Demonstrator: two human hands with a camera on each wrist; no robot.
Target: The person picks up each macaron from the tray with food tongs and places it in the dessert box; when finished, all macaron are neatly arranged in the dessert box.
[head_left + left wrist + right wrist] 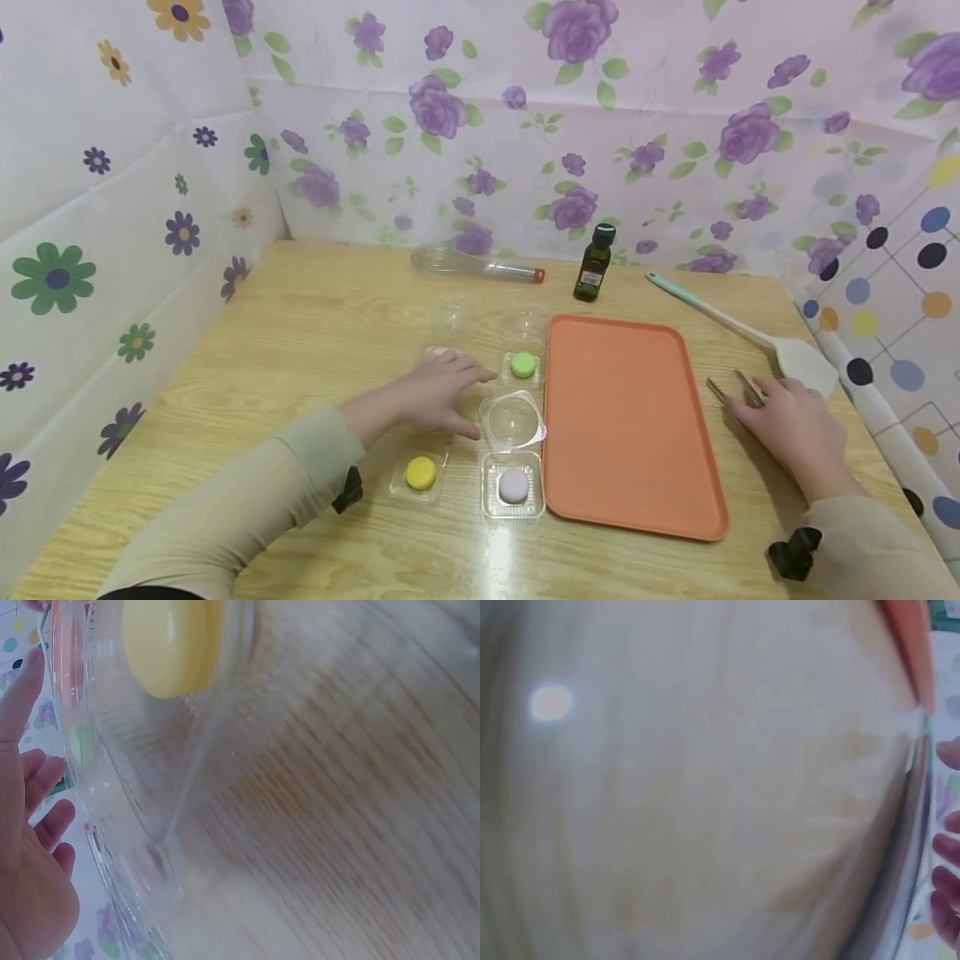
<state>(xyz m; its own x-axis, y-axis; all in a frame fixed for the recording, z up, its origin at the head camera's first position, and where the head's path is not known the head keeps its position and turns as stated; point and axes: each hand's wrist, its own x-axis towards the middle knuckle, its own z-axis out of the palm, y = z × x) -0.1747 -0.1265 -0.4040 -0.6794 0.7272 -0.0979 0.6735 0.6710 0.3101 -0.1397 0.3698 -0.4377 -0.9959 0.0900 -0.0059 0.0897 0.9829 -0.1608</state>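
My left hand (442, 392), thumb and fingers spread, hovers among the small clear plastic boxes. A yellow macaron (421, 473) lies in the box nearest the wrist. To the right sits a lavender macaron (513, 486) in a box whose clear lid (513, 421) is folded back. Beyond the fingertips is a green macaron (523, 364) in its own box. Another box is mostly hidden behind the left hand. My right hand (798, 425) is over metal tongs (748, 388) lying on the table. In the right wrist view, the fingers (946, 847) appear apart from the tongs.
An orange tray (626, 425) lies between the hands. Behind are a whisk (480, 265) and a dark bottle (594, 265). A spatula (720, 315) with a white blade lies at the right. Floral sheets (510, 158) hang around the wooden table (315, 325).
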